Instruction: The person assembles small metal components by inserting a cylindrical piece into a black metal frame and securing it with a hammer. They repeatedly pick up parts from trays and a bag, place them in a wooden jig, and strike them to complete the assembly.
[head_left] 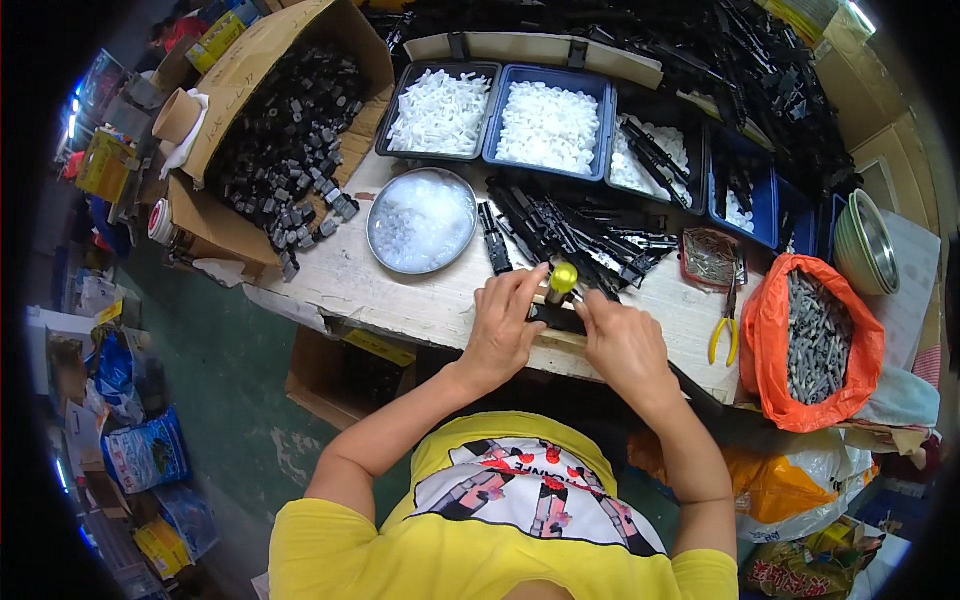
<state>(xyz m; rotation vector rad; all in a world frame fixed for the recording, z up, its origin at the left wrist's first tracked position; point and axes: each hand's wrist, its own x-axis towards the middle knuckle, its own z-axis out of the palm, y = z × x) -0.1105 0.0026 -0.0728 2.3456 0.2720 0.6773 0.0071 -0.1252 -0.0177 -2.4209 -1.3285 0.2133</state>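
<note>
At the front edge of the white worktable, my left hand [505,325] is curled, with its index finger reaching forward and its thumb beside a black plastic part [568,321]. My right hand [630,350] sits just across from it, fingers bent and pinched; what they hold is hidden. Between the two hands stands a shiny yellow knob [564,277], like a screwdriver handle's end seen from above. Just beyond lies a pile of long black plastic parts [575,230]. To its left is a round metal dish [375,245] of small translucent pieces.
Bins of white plastic pieces [548,125] line the back. A cardboard box [235,95] spills black parts at left. At right are yellow-handled pliers [724,338], a small red tray [690,270] of metal pins, an orange bag [765,350] of grey parts, and stacked bowls [865,245].
</note>
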